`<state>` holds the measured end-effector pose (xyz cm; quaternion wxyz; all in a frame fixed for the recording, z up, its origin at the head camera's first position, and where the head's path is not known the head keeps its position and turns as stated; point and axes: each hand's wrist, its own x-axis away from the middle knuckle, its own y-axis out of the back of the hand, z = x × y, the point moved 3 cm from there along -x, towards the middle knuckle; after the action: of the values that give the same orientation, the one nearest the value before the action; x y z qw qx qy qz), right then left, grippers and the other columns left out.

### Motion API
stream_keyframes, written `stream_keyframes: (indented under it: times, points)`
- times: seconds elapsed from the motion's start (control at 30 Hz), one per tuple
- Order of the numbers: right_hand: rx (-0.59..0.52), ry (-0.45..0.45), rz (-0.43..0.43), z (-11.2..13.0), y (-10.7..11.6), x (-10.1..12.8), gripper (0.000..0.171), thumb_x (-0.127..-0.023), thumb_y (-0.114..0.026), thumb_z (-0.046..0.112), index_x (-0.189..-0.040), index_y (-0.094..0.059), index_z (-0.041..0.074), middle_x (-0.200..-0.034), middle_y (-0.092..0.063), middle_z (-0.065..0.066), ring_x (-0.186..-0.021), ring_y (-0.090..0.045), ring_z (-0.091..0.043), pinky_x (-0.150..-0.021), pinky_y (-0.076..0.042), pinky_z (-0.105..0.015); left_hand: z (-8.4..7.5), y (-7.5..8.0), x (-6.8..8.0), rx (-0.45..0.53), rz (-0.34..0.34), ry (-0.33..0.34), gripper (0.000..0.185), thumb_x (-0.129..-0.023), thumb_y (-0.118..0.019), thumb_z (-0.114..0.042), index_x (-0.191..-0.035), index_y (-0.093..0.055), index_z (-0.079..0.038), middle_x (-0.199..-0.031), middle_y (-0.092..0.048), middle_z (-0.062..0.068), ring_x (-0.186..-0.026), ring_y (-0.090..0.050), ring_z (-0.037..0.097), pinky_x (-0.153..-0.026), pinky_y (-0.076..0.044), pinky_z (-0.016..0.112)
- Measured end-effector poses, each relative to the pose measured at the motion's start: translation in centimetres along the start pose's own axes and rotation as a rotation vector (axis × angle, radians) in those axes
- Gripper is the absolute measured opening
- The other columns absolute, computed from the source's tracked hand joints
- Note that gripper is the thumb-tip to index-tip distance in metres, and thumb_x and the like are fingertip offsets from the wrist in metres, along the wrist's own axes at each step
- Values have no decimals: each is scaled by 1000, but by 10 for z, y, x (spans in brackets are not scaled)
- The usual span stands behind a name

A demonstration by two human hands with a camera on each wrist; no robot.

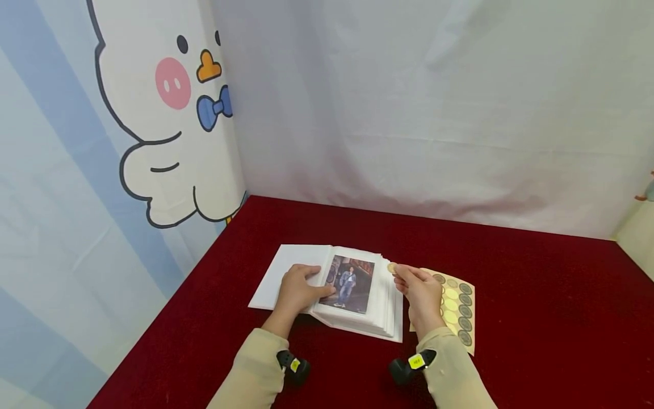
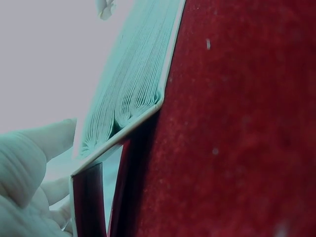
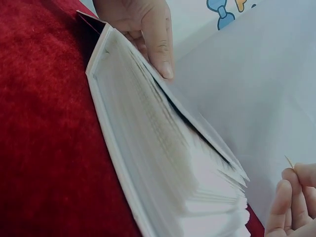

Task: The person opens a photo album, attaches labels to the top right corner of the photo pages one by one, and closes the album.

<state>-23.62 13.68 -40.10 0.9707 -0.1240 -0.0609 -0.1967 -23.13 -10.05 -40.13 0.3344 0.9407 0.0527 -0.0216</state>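
Note:
A white photo album (image 1: 378, 309) lies open on the red table (image 1: 536, 318), a photo of a standing person (image 1: 348, 283) on its right page. My left hand (image 1: 298, 291) rests on the open album, fingers spread flat over the left page and the photo's edge. My right hand (image 1: 420, 291) hovers by the album's right edge and pinches a small round gold sticker (image 1: 392, 268). Under that hand lies a yellow sticker sheet (image 1: 458, 309) with round stickers. The left wrist view shows the album's page stack (image 2: 133, 84); the right wrist view shows its thick pages (image 3: 163, 163) and my left fingers (image 3: 148, 29).
A white cloth backdrop (image 1: 434, 113) hangs behind the table. A curtain with a cartoon duck (image 1: 168, 113) stands at the left. Red tabletop stretches to the right and behind the album.

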Motion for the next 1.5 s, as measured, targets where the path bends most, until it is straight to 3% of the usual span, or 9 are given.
stream_keyframes:
  times: [0.3, 0.53, 0.77, 0.9, 1.1, 1.2, 1.4, 1.5]
  points:
    - [15, -5, -8, -5, -8, -2, 16, -82, -68, 4, -95, -66, -4, -68, -64, 3, -59, -61, -8, -57, -51, -19, 1, 1, 0, 20, -9, 0, 59, -68, -84, -25, -118, -63, -1, -120, -54, 17, -114, -47, 35, -96, -38, 44]
    - [121, 5, -18, -6, -11, -3, 20, -80, -71, 11, -94, -67, -2, -61, -63, 9, -53, -53, -6, -49, -44, -17, 2, 1, 0, 27, -8, -11, 59, -67, -84, -25, -117, -63, 0, -120, -54, 18, -114, -47, 35, -97, -38, 44]
    - [223, 3, -27, -6, -15, -9, 22, -78, -73, 17, -93, -70, 1, -62, -65, 11, -58, -45, -10, -48, -35, -19, 1, 0, 0, 29, -10, -3, 59, -67, -84, -25, -117, -64, -1, -120, -54, 17, -114, -47, 34, -97, -38, 43]
    - [252, -2, -19, -8, -18, -12, 26, -78, -73, 19, -95, -69, -1, -65, -66, 9, -66, -47, -11, -55, -37, -21, 1, 0, 1, 28, -10, -2, 59, -67, -84, -24, -117, -64, -1, -120, -54, 17, -114, -47, 35, -96, -38, 44]
    - [265, -12, 15, -7, -22, -13, 31, -80, -71, 21, -99, -67, -4, -70, -66, 6, -90, -49, -16, -77, -39, -28, 0, -1, 1, 27, -2, 9, 59, -68, -84, -26, -119, -63, -2, -122, -53, 17, -116, -46, 34, -97, -38, 44]
    - [275, -23, 20, -7, -23, -15, 30, -80, -70, 22, -97, -68, -3, -72, -64, 7, -91, -47, -18, -77, -37, -29, 0, -1, 1, 30, -4, 7, 60, -68, -84, -26, -118, -63, -2, -122, -54, 17, -116, -46, 34, -97, -38, 44]
    - [275, -45, 50, -7, -26, -16, 36, -83, -68, 22, -105, -64, -6, -105, -56, -8, -97, -42, -19, -80, -34, -29, 0, -1, 1, 29, -11, -7, 60, -67, -84, -25, -117, -63, 0, -121, -54, 17, -115, -47, 35, -97, -38, 44]
    - [275, -33, 62, -7, -27, -17, 34, -83, -68, 19, -105, -64, -6, -101, -57, -6, -93, -43, -18, -78, -35, -29, -1, -2, 1, 24, -11, -10, 60, -67, -84, -25, -117, -63, 0, -120, -54, 17, -114, -47, 35, -97, -38, 44]
